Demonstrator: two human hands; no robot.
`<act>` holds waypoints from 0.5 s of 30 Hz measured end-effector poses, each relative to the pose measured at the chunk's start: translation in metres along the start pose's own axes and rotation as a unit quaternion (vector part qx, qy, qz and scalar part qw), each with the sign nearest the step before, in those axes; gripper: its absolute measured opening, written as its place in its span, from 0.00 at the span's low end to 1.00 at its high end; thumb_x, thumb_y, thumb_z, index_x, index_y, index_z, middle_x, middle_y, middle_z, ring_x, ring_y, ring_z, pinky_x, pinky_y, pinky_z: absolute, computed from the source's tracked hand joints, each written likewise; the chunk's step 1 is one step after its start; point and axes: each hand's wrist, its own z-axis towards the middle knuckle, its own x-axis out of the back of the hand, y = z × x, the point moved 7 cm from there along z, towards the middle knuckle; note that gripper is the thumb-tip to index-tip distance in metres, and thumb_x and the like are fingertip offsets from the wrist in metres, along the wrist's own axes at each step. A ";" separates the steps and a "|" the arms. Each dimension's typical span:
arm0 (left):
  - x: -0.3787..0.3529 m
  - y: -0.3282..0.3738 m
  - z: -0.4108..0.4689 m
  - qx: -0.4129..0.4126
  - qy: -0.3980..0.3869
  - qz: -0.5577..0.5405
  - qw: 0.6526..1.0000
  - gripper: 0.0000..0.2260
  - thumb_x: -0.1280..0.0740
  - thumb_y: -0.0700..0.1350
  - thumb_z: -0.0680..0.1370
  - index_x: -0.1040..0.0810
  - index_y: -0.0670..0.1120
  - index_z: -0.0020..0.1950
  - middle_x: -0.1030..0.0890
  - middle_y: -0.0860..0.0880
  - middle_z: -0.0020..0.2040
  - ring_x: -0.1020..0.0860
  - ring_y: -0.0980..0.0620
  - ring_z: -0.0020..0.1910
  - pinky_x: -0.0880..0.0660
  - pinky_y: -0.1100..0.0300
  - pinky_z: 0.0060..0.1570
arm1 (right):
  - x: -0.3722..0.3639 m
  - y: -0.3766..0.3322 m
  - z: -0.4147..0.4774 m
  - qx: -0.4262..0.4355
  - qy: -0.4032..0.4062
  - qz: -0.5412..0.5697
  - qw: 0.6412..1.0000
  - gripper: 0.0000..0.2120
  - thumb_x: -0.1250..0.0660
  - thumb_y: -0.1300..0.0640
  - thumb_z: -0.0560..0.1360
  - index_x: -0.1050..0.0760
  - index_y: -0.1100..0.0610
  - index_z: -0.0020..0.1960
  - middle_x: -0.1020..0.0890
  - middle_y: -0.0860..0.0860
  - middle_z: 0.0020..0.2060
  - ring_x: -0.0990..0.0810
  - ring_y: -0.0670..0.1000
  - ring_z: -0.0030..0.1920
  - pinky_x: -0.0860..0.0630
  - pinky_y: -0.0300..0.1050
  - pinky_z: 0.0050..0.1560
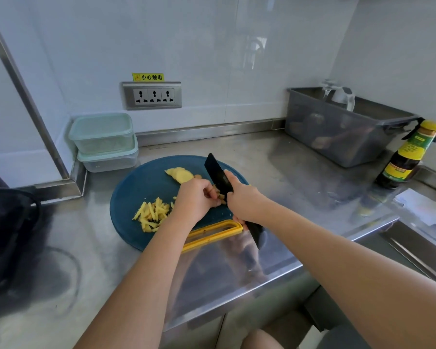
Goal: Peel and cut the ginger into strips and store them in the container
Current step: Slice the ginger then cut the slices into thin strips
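Gripping black knife point(218, 176) w/ right hand point(242, 197), left hand point(195, 200) pinching ginger slices point(218, 195) on blue board point(136, 187); cut strips point(151, 212) piled beside, whole slices point(180, 175) behind.

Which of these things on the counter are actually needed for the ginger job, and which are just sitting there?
In use: black knife, round blue cutting board, peeled ginger slices, yellow ginger strips, stacked pale green lidded containers.

Idle: dark sauce bottle, grey plastic bin, wall sockets.

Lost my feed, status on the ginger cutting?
Right hand gripping black knife, left hand pinning ginger at the blade. Strips pile and uncut slices on blue board. Containers lidded, nothing blocking.
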 end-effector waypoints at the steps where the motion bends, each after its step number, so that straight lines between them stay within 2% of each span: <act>1: 0.000 0.000 0.000 0.002 0.000 0.004 1.000 0.08 0.26 0.42 0.70 0.24 0.49 0.36 0.22 0.53 0.38 0.24 0.53 0.40 0.27 0.61 0.45 | -0.004 -0.002 0.004 -0.005 -0.010 -0.025 1.000 0.35 0.46 0.64 0.80 0.60 0.48 0.79 0.22 0.63 0.50 0.27 0.50 0.32 0.25 0.37 0.30; 3: 0.000 0.003 -0.001 0.007 -0.006 0.022 1.000 0.05 0.27 0.41 0.71 0.22 0.47 0.39 0.23 0.53 0.37 0.24 0.53 0.39 0.28 0.62 0.45 | -0.007 -0.005 0.009 -0.015 -0.020 -0.046 0.999 0.37 0.45 0.64 0.80 0.63 0.47 0.79 0.24 0.58 0.42 0.28 0.50 0.33 0.27 0.43 0.31; 4: 0.000 0.003 0.000 0.009 -0.008 0.028 1.000 0.04 0.27 0.41 0.71 0.21 0.47 0.40 0.23 0.54 0.37 0.24 0.53 0.39 0.28 0.62 0.45 | -0.006 -0.007 0.012 -0.018 -0.023 -0.038 0.999 0.37 0.44 0.64 0.80 0.63 0.47 0.79 0.25 0.58 0.42 0.27 0.51 0.33 0.27 0.44 0.31; 7: 0.001 0.004 -0.001 0.013 -0.009 0.027 0.999 0.05 0.27 0.42 0.71 0.22 0.47 0.40 0.23 0.54 0.36 0.24 0.54 0.39 0.27 0.61 0.45 | -0.005 -0.008 0.010 -0.026 -0.035 -0.011 0.999 0.38 0.44 0.65 0.79 0.62 0.45 0.79 0.23 0.61 0.49 0.23 0.55 0.38 0.21 0.51 0.40; 11: 0.003 0.007 -0.005 0.000 0.005 0.041 0.999 0.04 0.28 0.41 0.72 0.22 0.46 0.42 0.26 0.56 0.35 0.27 0.56 0.37 0.30 0.63 0.44 | -0.009 -0.018 0.019 -0.017 -0.021 -0.039 0.999 0.37 0.44 0.63 0.81 0.63 0.45 0.79 0.28 0.55 0.37 0.26 0.50 0.33 0.24 0.44 0.32; 15: 0.005 0.006 -0.006 0.012 0.035 0.029 0.999 0.05 0.28 0.43 0.72 0.22 0.46 0.44 0.27 0.57 0.34 0.29 0.57 0.35 0.33 0.64 0.42 | -0.009 -0.019 0.025 -0.034 -0.028 -0.027 0.999 0.35 0.45 0.61 0.82 0.63 0.45 0.79 0.24 0.58 0.41 0.25 0.50 0.30 0.24 0.44 0.30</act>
